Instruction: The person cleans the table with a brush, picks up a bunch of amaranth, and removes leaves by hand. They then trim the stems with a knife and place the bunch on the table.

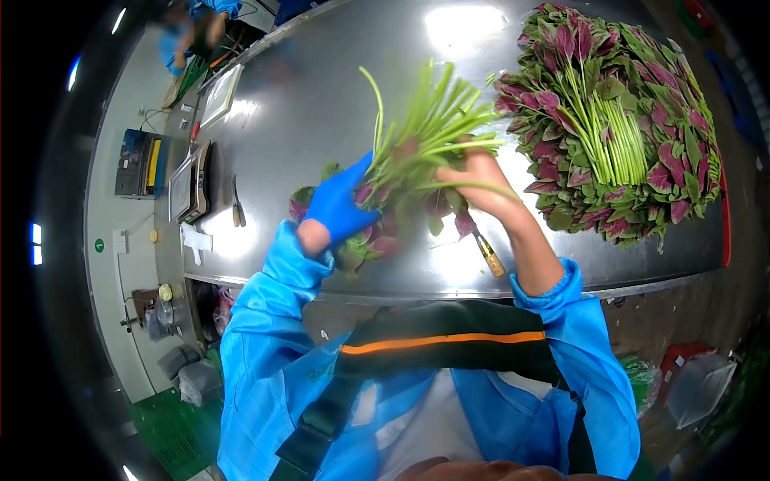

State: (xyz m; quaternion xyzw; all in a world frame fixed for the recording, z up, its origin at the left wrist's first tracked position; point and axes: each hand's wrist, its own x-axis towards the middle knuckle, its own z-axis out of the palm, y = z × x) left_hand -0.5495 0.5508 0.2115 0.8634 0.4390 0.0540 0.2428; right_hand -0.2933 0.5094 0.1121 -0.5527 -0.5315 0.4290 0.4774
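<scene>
A bunch of red-and-green leafy amaranth [425,132] is held over the metal table, its pale green stems fanned up and to the right, partly smeared by motion. My left hand [342,200], in a blue glove, is closed around the leafy part, and purple leaves hang below it. My bare right hand [479,178] grips the stems from the right, some of its fingers hidden behind them. Just left of my right forearm, a knife [489,255] with a yellowish handle lies on the table, its blade partly covered by leaves.
A large heap of amaranth [593,160] covers the table's right end. A second knife [236,204], a scale [191,183] and a white cloth-like piece [196,242] lie at the left. Another person's blue sleeve [170,50] shows at the far left corner. The metal table [321,88] has a straight near edge.
</scene>
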